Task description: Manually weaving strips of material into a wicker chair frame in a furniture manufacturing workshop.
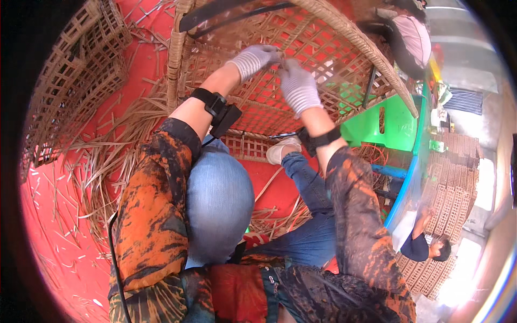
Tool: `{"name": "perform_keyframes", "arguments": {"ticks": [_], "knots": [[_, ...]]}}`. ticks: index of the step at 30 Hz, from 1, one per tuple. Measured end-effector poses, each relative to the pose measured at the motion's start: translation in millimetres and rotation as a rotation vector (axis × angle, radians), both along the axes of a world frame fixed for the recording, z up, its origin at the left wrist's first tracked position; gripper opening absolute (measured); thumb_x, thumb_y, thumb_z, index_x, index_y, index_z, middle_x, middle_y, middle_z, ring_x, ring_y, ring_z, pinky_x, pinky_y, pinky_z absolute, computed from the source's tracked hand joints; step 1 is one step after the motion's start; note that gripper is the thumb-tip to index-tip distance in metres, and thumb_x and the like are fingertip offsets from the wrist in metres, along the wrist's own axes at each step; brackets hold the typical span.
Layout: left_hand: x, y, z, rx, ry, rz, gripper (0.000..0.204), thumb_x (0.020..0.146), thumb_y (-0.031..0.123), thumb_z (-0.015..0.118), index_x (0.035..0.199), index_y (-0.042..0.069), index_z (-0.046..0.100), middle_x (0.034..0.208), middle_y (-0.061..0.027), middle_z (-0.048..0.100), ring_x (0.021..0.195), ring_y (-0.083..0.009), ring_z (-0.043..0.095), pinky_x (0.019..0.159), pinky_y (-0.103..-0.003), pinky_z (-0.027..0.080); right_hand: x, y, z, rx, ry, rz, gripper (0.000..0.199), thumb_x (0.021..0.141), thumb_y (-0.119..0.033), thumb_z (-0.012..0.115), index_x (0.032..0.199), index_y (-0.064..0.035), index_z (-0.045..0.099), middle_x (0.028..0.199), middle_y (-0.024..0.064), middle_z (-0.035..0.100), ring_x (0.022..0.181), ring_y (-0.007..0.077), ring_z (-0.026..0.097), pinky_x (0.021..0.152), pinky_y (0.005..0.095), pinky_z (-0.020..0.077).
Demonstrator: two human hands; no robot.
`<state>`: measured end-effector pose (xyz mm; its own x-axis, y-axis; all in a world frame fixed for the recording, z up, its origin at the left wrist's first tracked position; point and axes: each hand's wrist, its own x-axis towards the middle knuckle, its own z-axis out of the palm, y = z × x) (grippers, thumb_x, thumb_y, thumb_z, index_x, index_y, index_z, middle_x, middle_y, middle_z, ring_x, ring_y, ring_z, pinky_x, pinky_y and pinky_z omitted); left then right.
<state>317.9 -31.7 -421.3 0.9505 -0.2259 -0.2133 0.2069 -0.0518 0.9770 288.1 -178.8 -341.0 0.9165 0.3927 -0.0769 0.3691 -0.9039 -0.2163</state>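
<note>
A large brown wicker piece with an open lattice (pixel 245 110) and a thick wrapped rim (pixel 371 46) stands in front of my knees. My left hand (pixel 257 60), in a pale striped glove, is closed in a pinch over the lattice. Close to its right, my right hand (pixel 299 89), gloved alike, is also closed, its fingertips nearly meeting the left ones. What lies between the fingertips is too small and blurred to name. Black straps with small devices sit on both wrists.
Loose flat strips (pixel 129 126) litter the red floor covering (pixel 54 207). Another lattice basket (pixel 81 86) stands at left. At right are a green plastic stool (pixel 385 126), a blue edge (pixel 401 202), stacked woven panels (pixel 447 210) and two people (pixel 412 40) (pixel 425 245).
</note>
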Motion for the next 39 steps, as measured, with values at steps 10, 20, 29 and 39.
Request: {"name": "perform_keyframes", "arguments": {"ticks": [10,20,29,39], "knots": [[-6.9,2.4,15.7,0.760,-0.339,0.134,0.030,0.089,0.028,0.056,0.111,0.010,0.065,0.109,-0.0139,0.065,0.100,-0.0329,0.061,0.089,-0.041,0.047,-86.1,-30.1,4.1,0.102,-0.099,0.725,0.015,0.079,-0.013,0.057,0.091,-0.0050,0.061,0.086,0.0148,0.062,0.080,0.0326,0.063,0.071,0.0424,0.0521],[3.1,-7.6,15.8,0.672,-0.122,0.310,0.028,0.091,0.027,0.053,0.110,0.010,0.064,0.106,-0.0178,0.065,0.101,-0.0342,0.061,0.088,-0.042,0.048,65.8,-6.1,-13.3,0.645,0.425,-0.031,0.033,0.090,-0.013,0.050,0.121,-0.0034,0.054,0.086,0.0103,0.066,0.069,0.0156,0.063,0.065,0.0306,0.0531],[11.9,4.0,1.2,0.605,-0.118,0.397,0.027,0.090,0.028,0.057,0.106,0.008,0.066,0.094,-0.0149,0.068,0.083,-0.0278,0.066,0.078,-0.037,0.051,87.7,-2.4,-17.8,0.508,0.637,0.130,0.026,0.089,-0.015,0.053,0.111,-0.0009,0.059,0.086,0.0114,0.067,0.073,0.0167,0.065,0.065,0.0299,0.0535],[-8.0,22.6,19.9,0.785,-0.248,0.164,0.038,0.087,0.038,0.057,0.103,0.006,0.069,0.097,-0.0151,0.069,0.095,-0.0283,0.065,0.085,-0.036,0.050,18.0,-24.0,0.0,-0.085,0.286,0.099,0.034,0.090,-0.036,0.048,0.109,-0.0089,0.057,0.097,0.0220,0.064,0.093,0.0399,0.062,0.081,0.0476,0.0497]]}}
